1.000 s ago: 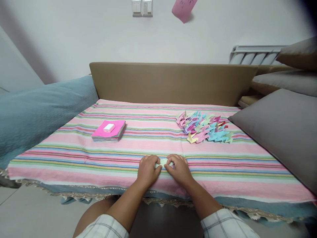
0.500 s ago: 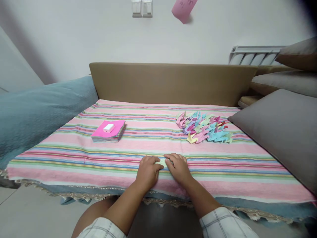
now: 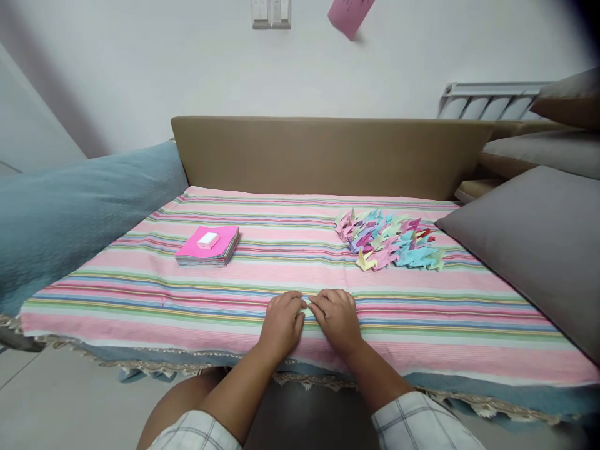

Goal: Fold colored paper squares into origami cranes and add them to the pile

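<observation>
A small piece of pale green folded paper (image 3: 308, 310) lies on the striped cloth (image 3: 140, 312) near its front edge. My left hand (image 3: 282, 320) grips the paper's left side, fingers bent over it. From the other side my right hand (image 3: 335, 314) pinches it with thumb and forefinger, the fingertips of both hands almost touching. Much of the paper is hidden beneath my fingers, so its exact shape cannot be made out. Beyond my right hand sits a cluster of several folded paper cranes (image 3: 389, 240) in pink, blue, green, purple and yellow.
On the left stands a stack of square coloured paper (image 3: 206, 250), pink sheet uppermost, with a small white block (image 3: 208, 240) on top. A grey cushion (image 3: 525, 237) leans at the right. The brown backrest (image 3: 319, 156) closes off the far side, a blue-covered armrest (image 3: 94, 200) the left.
My fingertips have drawn closer together over the green paper, the left fingers shifting slightly right and covering more of it. The camera view has shifted slightly.
</observation>
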Motion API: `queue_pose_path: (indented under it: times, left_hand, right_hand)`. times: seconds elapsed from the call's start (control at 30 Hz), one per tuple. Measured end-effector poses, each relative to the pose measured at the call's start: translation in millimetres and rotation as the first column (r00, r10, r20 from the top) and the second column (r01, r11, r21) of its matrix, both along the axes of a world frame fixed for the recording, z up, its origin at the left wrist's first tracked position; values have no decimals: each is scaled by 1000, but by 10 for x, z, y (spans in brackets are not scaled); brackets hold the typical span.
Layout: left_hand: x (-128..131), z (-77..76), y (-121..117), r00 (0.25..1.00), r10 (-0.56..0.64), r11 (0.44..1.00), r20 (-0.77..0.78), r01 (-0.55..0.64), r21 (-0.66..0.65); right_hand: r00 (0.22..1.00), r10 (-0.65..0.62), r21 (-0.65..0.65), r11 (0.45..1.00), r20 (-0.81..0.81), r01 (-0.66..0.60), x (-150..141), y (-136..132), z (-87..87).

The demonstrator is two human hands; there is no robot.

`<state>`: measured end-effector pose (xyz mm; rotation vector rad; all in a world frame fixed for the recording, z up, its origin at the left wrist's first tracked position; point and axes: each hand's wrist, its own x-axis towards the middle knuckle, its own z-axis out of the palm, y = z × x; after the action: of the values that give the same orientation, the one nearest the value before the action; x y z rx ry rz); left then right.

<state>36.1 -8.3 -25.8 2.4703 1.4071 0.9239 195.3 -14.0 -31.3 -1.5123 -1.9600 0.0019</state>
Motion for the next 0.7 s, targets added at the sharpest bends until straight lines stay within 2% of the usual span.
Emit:
queue_pose_path:
  times: [0.13, 0.4, 0.7]
  left_hand:
    - [-9, 40, 11, 999, 27, 995, 24, -24, -99]
    - [-6, 64, 25, 999, 31, 992, -19, -33, -119]
    - [40, 128, 35, 996, 90, 977, -24, -93, -194]
  right_hand:
    - [997, 60, -47, 997, -37, -62, 17, 13, 10]
    - [985, 149, -89, 984, -87, -157, 71, -5, 53]
    - [979, 142, -107, 982, -148, -158, 75, -3, 76]
